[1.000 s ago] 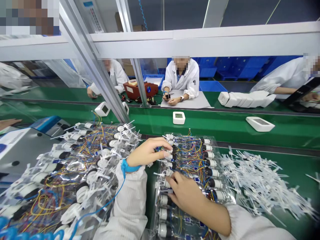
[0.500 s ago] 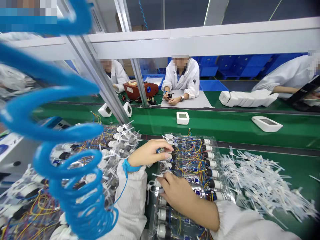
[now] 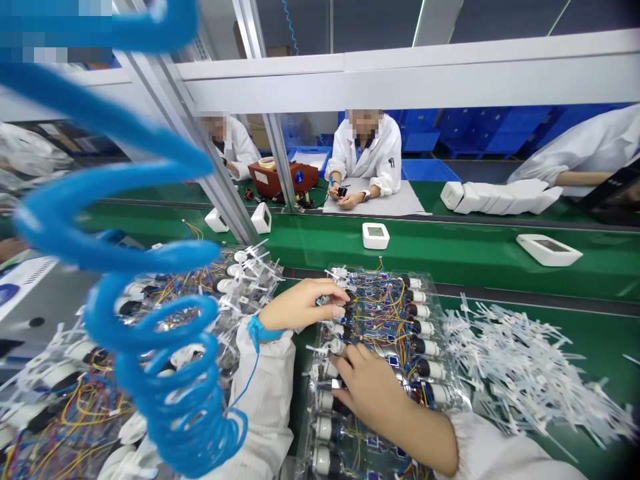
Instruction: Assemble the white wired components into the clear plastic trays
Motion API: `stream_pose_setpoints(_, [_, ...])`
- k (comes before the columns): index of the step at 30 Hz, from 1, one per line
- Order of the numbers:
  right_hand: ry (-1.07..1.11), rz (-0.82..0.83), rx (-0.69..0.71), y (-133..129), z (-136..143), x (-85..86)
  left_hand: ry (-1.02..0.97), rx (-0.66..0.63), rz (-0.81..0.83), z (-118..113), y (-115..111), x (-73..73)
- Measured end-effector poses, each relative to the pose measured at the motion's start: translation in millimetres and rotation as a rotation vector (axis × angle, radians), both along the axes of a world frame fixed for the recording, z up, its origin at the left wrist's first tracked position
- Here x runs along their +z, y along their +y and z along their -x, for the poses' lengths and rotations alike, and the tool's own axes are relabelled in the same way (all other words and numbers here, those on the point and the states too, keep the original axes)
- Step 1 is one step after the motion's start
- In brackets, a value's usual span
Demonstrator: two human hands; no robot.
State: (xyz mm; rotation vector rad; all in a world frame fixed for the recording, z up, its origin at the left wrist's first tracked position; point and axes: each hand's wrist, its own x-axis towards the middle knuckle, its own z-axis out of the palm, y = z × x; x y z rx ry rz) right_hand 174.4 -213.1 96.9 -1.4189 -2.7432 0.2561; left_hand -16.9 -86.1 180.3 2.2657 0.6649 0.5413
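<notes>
In the head view, at the middle of the green bench (image 3: 595,333), the two hands work apart from each other over a clear plastic tray (image 3: 461,399). The tray holds two columns of white-and-black cylinders (image 3: 327,428), with yellow, red and blue wires (image 3: 395,293) and small blue boards running between them. The left hand (image 3: 300,305) reaches in over the upper part of the left column, its thumb and index finger curved beside a cylinder; whether they grip anything cannot be told. The right hand (image 3: 377,387) bends its fingers down at the same column, nearer the wearer, beside a white cap (image 3: 337,347); the fingertips are partly hidden, so its hold cannot be told either. A white tie (image 3: 316,349) sticks out past the tray's left edge by that cap.

A blue wrist strap (image 3: 263,331) circles the left wrist, and a blue coiled cord (image 3: 103,320) hangs large in front on the left, partly covering more wired cylinders (image 3: 65,377). To the right of the tray lies a loose heap of white ties (image 3: 530,373). Beyond, a white device with a screen (image 3: 375,236) sits on a green strip (image 3: 320,243), and a co-worker in a white coat (image 3: 385,153) holds a small black part (image 3: 342,191).
</notes>
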Motion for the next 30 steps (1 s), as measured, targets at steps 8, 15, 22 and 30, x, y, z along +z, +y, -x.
stream_pose_setpoints(8, [0.010,-0.062,0.017,-5.1,0.7,-16.5,0.053,-0.014,-0.011,-7.2,-1.3,-2.2])
stream_pose_setpoints(15, [0.106,-0.056,0.089,-7.1,-5.7,-7.5,0.054,-0.027,-0.022,-6.7,-1.8,-3.2])
stream_pose_setpoints(22, [0.142,-0.058,0.101,-1.8,-11.3,-7.5,0.068,-0.002,0.005,-2.2,-1.2,-4.0])
stream_pose_setpoints(30, [0.255,0.109,0.035,10.4,-26.1,0.6,0.082,0.014,0.013,-0.1,-0.2,-3.5])
